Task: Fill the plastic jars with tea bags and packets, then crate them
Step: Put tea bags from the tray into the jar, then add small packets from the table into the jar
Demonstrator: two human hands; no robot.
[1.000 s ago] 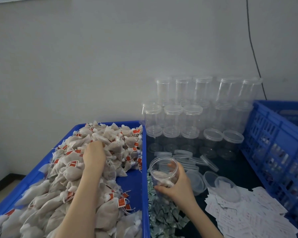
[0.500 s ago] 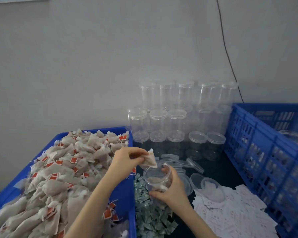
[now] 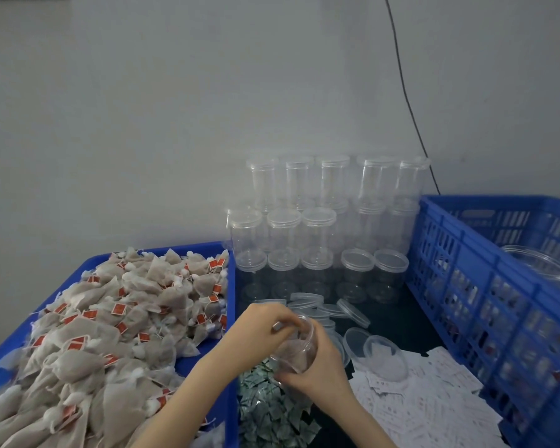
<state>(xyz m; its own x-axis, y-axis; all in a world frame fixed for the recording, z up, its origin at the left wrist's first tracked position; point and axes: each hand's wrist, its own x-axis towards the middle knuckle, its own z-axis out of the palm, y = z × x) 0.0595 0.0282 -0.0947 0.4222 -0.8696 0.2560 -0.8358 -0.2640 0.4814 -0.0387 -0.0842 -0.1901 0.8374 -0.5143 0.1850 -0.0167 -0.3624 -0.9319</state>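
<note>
My right hand (image 3: 320,375) grips a clear plastic jar (image 3: 299,354), tilted with its mouth toward the upper left, over the dark table. My left hand (image 3: 262,324) is at the jar's mouth with its fingertips bent inside, pinching a tea bag (image 3: 294,343) that is partly in the jar. A big heap of tea bags with red tags (image 3: 110,318) fills the blue tray (image 3: 188,248) on the left. Small green-silver packets (image 3: 269,412) lie in a pile under the jar.
Empty lidded jars (image 3: 317,227) are stacked against the wall, with loose lids (image 3: 330,310) in front. A blue slatted crate (image 3: 466,286) on the right holds jars (image 3: 535,263). White paper slips (image 3: 427,405) and an open lidless container (image 3: 385,357) lie at the front right.
My left hand took a tea bag from the heap, carried it right and lowered it into the jar's mouth. My right hand kept holding the jar.
</note>
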